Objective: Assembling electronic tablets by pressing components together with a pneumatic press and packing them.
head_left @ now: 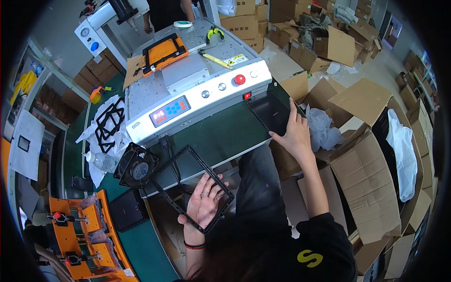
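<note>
My left hand (203, 201), palm up, holds a thin black rectangular frame (211, 171) in front of the bench edge. Its fingers show through the opening, and the thumb lies by the lower left side. My right hand (297, 133) grips the near right side of a flat black rectangular panel (268, 110), thumb and fingers spread along its edges. That panel lies on the green bench top (211, 134), just right of the machine's front. What the right fingers touch underneath is hidden.
A white bench-top machine (197, 101) with buttons carries an orange fixture (164, 52) and a yellow-handled tool (216, 60). A black fan (137, 168), a plastic bottle (101, 161) and another black panel (127, 210) sit leftward, near an orange clamp fixture (70, 242). Open cardboard boxes (371, 174) crowd the right.
</note>
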### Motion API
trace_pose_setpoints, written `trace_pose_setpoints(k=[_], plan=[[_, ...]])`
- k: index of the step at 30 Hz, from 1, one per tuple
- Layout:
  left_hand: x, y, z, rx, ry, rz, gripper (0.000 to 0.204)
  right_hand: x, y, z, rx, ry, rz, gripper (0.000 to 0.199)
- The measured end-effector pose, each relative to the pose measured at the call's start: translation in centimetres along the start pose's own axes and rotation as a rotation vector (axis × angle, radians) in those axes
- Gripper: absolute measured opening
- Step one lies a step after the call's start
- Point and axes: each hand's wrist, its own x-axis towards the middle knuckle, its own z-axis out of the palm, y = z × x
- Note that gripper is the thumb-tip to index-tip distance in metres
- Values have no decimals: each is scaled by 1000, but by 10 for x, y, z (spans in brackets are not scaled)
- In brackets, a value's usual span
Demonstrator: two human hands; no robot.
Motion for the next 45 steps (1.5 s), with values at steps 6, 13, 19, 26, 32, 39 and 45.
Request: trace_pose_setpoints(k=[6,13,19,26,32,39,45], plan=[[-11,19,-11,152,44,112,133,9,12,-18,359,77,13,98],[4,8,-2,266,191,420,123,-16,2,-63,2090,-688,192,85],[21,-9,11,146,114,366,125,-83,-85,-45,1181,-269,-234,99],[17,-9,25,63,34,313,131,-99,-128,-27,1018,-188,-665,101],[22,-2,37,116,-18,319,132,-103,-134,-19,938,-51,-708,98],[16,-3,35,128,-56,333,130,-104,-134,-16,929,-19,-710,96],[16,-4,36,115,-82,322,128,-103,-134,-17,845,-41,-730,95]])
